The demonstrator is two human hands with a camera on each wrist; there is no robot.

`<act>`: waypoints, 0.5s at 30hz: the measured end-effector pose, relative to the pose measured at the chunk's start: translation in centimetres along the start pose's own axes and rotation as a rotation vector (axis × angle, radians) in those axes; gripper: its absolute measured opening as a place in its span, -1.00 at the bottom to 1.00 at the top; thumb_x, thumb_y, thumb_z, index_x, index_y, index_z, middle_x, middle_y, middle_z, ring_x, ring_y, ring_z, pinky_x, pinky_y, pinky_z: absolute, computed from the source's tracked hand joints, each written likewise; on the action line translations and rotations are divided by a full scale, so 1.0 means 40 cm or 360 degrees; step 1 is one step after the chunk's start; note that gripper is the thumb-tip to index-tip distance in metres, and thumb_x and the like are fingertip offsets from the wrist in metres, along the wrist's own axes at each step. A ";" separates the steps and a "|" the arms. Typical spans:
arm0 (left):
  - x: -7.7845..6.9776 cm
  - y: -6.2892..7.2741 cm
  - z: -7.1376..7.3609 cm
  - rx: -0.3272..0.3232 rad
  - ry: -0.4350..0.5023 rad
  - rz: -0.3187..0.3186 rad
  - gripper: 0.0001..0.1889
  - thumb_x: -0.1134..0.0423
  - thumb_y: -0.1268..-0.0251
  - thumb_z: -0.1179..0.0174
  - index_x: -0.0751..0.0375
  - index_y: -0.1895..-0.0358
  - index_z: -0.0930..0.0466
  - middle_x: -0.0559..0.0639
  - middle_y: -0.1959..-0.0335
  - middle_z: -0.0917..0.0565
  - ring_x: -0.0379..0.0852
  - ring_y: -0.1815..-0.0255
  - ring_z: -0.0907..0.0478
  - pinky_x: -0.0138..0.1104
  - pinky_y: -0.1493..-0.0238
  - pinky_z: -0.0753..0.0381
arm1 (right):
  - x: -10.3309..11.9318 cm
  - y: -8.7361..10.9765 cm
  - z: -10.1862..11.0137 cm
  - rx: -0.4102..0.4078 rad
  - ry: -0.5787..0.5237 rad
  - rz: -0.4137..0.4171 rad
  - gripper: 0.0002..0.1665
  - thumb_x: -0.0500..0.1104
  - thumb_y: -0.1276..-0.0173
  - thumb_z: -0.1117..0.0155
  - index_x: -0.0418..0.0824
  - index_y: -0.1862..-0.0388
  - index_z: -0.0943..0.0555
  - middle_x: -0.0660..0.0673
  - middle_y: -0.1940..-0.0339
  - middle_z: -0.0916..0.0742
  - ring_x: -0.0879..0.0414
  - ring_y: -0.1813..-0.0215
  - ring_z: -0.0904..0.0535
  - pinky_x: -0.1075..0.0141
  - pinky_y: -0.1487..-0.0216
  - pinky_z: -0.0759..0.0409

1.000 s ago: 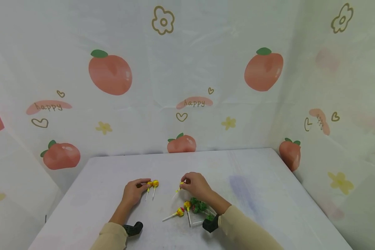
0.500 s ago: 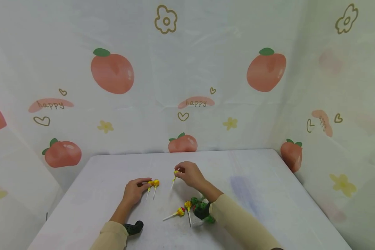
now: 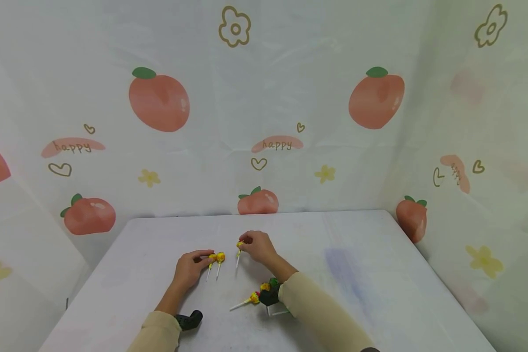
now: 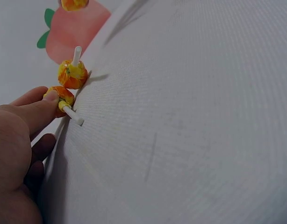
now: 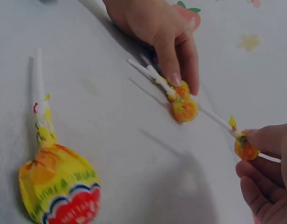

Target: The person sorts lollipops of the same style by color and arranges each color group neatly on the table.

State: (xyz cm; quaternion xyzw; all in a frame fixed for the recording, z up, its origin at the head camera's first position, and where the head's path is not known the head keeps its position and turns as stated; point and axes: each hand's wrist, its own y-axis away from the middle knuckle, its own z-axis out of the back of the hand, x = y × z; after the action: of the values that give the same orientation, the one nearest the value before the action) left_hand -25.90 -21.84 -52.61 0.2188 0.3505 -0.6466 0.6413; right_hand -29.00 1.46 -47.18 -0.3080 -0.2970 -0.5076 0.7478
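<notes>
My left hand (image 3: 188,270) rests at the left of the white table, thumb and forefinger pinching the candy end of a yellow-orange lollipop (image 4: 65,99). Right beside it stands a second yellow-orange lollipop (image 4: 72,74), side by side with the first. Both white sticks point toward me in the head view. To the right, my right hand (image 3: 258,246) pinches a third yellow lollipop (image 5: 246,148) by its candy end, stick hanging down toward the near side. A gap separates this lollipop from the pair.
Nearer me lies a yellow-and-red lollipop (image 3: 253,297) with its stick to the left. Another yellow lollipop (image 3: 265,286) and a green-wrapped lollipop (image 3: 274,282) show partly behind the black right wrist camera (image 3: 269,296). A printed cloth wall (image 3: 286,181) borders the table's back.
My right hand has carried its lollipop leftward and away from the loose lollipops, closer to the pair. My left hand has stayed in place; the right sleeve now covers most green lollipops.
</notes>
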 end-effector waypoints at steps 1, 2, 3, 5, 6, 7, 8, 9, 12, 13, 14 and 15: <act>-0.001 0.000 0.000 0.0000 -0.0001 0.0001 -0.75 0.31 -0.23 -0.33 0.14 0.01 -0.74 0.07 0.08 -0.69 -0.07 0.26 -0.47 -0.22 0.20 -0.43 | -0.003 -0.002 -0.007 0.0007 -0.0008 -0.0020 -0.83 -0.19 -0.25 -0.42 -0.18 0.18 -0.71 0.04 0.33 -0.67 0.15 0.24 -0.53 0.34 0.20 -0.53; -0.001 -0.001 0.000 0.0002 -0.0001 0.0004 -0.75 0.31 -0.23 -0.33 0.14 0.01 -0.74 0.07 0.08 -0.69 -0.07 0.27 -0.47 -0.22 0.21 -0.43 | -0.006 -0.004 -0.014 0.0014 -0.0007 -0.0033 -0.84 -0.19 -0.25 -0.42 -0.17 0.19 -0.71 0.05 0.33 -0.67 0.15 0.25 -0.53 0.34 0.20 -0.53; -0.002 -0.001 0.000 0.0003 -0.0004 0.0008 -0.74 0.30 -0.23 -0.33 0.14 0.01 -0.74 0.07 0.08 -0.69 -0.07 0.27 -0.47 -0.22 0.21 -0.43 | -0.008 -0.007 -0.021 0.0020 -0.0006 -0.0042 -0.84 -0.18 -0.24 -0.43 -0.17 0.19 -0.71 0.05 0.33 -0.67 0.16 0.25 -0.52 0.34 0.21 -0.52; -0.003 -0.001 0.001 0.0006 -0.0005 0.0016 -0.74 0.29 -0.23 -0.33 0.14 0.01 -0.73 0.07 0.08 -0.68 -0.07 0.27 -0.46 -0.23 0.22 -0.42 | -0.012 -0.011 -0.034 0.0029 -0.0021 -0.0054 -0.84 -0.19 -0.24 -0.43 -0.17 0.21 -0.72 0.06 0.34 -0.68 0.17 0.26 -0.52 0.33 0.22 -0.51; -0.003 -0.001 0.001 0.0007 -0.0004 0.0019 -0.74 0.28 -0.23 -0.33 0.14 0.01 -0.73 0.07 0.08 -0.68 -0.07 0.27 -0.46 -0.23 0.22 -0.42 | -0.013 -0.013 -0.040 0.0029 -0.0025 -0.0052 -0.85 -0.19 -0.23 -0.44 -0.17 0.22 -0.72 0.06 0.35 -0.68 0.17 0.27 -0.52 0.34 0.25 -0.50; -0.003 -0.001 0.001 0.0008 -0.0004 0.0022 -0.74 0.28 -0.23 -0.33 0.13 0.00 -0.73 0.07 0.07 -0.68 -0.07 0.27 -0.46 -0.23 0.22 -0.42 | -0.014 -0.014 -0.046 0.0039 -0.0039 -0.0064 -0.85 -0.19 -0.23 -0.44 -0.17 0.22 -0.72 0.06 0.36 -0.67 0.17 0.29 -0.51 0.34 0.28 -0.51; -0.003 -0.001 0.001 0.0008 -0.0002 0.0025 -0.74 0.28 -0.23 -0.33 0.13 0.00 -0.73 0.07 0.07 -0.68 -0.07 0.27 -0.46 -0.23 0.22 -0.42 | -0.015 -0.016 -0.052 0.0046 -0.0046 -0.0074 -0.85 -0.18 -0.23 -0.44 -0.16 0.22 -0.72 0.07 0.37 -0.67 0.17 0.29 -0.50 0.35 0.31 -0.50; -0.002 -0.001 0.001 0.0006 -0.0002 0.0027 -0.74 0.27 -0.23 -0.33 0.13 0.00 -0.73 0.07 0.07 -0.68 -0.06 0.27 -0.46 -0.23 0.22 -0.42 | -0.016 -0.016 -0.058 0.0054 -0.0055 -0.0084 -0.86 -0.18 -0.23 -0.44 -0.16 0.23 -0.72 0.07 0.38 -0.67 0.17 0.30 -0.50 0.36 0.34 -0.50; -0.002 -0.001 0.000 0.0002 -0.0001 0.0036 -0.74 0.27 -0.24 -0.33 0.13 0.00 -0.73 0.07 0.07 -0.68 -0.06 0.26 -0.46 -0.23 0.22 -0.42 | -0.020 -0.016 -0.074 0.0068 -0.0053 -0.0101 -0.86 -0.17 -0.23 -0.44 -0.15 0.23 -0.72 0.08 0.39 -0.66 0.17 0.32 -0.48 0.39 0.40 -0.50; -0.002 0.000 0.000 0.0003 -0.0002 0.0041 -0.74 0.27 -0.24 -0.33 0.13 0.00 -0.73 0.07 0.07 -0.68 -0.06 0.26 -0.46 -0.23 0.22 -0.42 | -0.022 -0.015 -0.079 0.0070 -0.0041 -0.0105 -0.86 -0.17 -0.24 -0.43 -0.15 0.23 -0.72 0.08 0.39 -0.66 0.18 0.32 -0.48 0.39 0.39 -0.50; -0.001 -0.001 -0.001 0.0004 -0.0002 0.0048 -0.74 0.27 -0.24 -0.33 0.12 0.00 -0.73 0.07 0.07 -0.68 -0.06 0.26 -0.46 -0.23 0.21 -0.42 | -0.025 -0.015 -0.084 0.0060 -0.0017 -0.0090 -0.86 -0.17 -0.23 -0.44 -0.15 0.23 -0.72 0.09 0.39 -0.66 0.19 0.32 -0.49 0.40 0.37 -0.50; -0.001 0.000 0.000 0.0006 -0.0003 0.0053 -0.74 0.26 -0.24 -0.33 0.12 0.00 -0.73 0.07 0.07 -0.68 -0.06 0.26 -0.46 -0.23 0.21 -0.42 | -0.027 -0.014 -0.088 0.0051 0.0009 -0.0075 -0.86 -0.16 -0.23 -0.44 -0.14 0.23 -0.72 0.09 0.39 -0.66 0.20 0.32 -0.49 0.40 0.35 -0.49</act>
State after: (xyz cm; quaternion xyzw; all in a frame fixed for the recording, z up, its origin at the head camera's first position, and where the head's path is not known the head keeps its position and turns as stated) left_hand -25.92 -21.80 -52.58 0.2251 0.3449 -0.6366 0.6520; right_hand -29.40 -0.78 -50.15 -0.2875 -0.3103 -0.5211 0.7413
